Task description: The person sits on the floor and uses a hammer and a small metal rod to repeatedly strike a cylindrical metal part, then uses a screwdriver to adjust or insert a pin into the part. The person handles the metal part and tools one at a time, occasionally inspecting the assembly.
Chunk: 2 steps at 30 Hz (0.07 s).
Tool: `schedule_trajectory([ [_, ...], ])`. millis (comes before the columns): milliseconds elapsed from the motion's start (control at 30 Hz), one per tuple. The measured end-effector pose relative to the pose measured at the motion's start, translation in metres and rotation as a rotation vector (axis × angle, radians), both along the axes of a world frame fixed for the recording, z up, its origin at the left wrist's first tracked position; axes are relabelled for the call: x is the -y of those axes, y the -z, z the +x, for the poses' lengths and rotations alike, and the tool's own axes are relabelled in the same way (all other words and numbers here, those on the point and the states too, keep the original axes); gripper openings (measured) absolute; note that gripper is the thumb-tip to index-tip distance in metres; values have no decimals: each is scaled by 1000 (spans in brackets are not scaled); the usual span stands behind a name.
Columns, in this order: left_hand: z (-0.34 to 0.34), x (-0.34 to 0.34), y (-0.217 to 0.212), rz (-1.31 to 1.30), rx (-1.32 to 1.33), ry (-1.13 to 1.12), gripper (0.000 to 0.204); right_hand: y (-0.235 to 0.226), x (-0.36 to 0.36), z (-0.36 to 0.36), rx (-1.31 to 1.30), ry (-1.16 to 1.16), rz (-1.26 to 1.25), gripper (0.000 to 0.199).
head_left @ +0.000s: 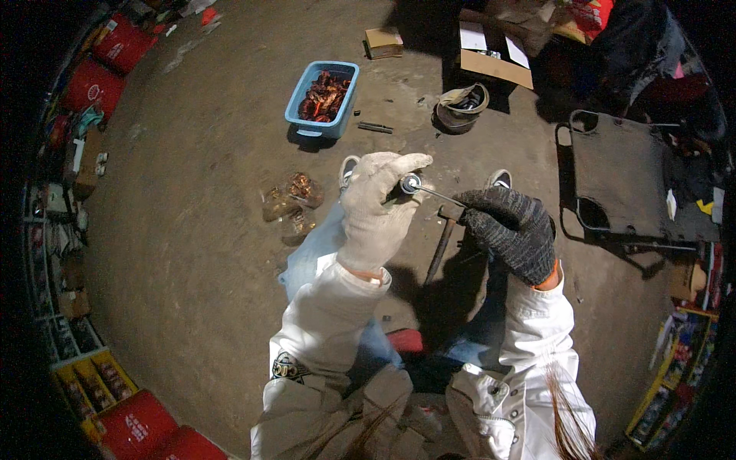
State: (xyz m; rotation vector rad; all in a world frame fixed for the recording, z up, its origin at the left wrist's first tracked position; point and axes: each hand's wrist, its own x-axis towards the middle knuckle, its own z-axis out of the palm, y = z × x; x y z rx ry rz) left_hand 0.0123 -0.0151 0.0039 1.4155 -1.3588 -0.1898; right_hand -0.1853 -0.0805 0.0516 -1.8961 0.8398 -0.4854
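In front of me, my left hand (pixel 377 207), in a white glove, is closed around a small round metal part (pixel 410 183). A thin metal rod (pixel 441 196) runs from that part to my right hand (pixel 514 230), which wears a dark grey knitted glove. The right fingers are wrapped about the rod's other end, so any handle there is hidden. The rod's tip meets the face of the round part; whether it is inside cannot be made out. Below the hands, a hammer (pixel 438 249) with a dark handle lies on the floor, partly in shadow.
Ahead stands a blue plastic basin (pixel 331 132) of copper-coloured parts. Clear bags (pixel 295 205) of small metallic pieces lie left of my hands. A dark fabric pouch (pixel 460 109) and a cardboard box (pixel 498 70) are ahead right. A folding chair (pixel 621 172) stands at right.
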Motion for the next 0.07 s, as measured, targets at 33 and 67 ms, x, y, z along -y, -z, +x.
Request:
schedule_trajectory([
  [33, 2, 0, 0, -7, 58, -11, 36, 1, 1, 1, -3, -24, -45, 23],
  [67, 3, 0, 0, -19, 114, -21, 35, 3, 1, 1, 2, -30, -46, 24],
])
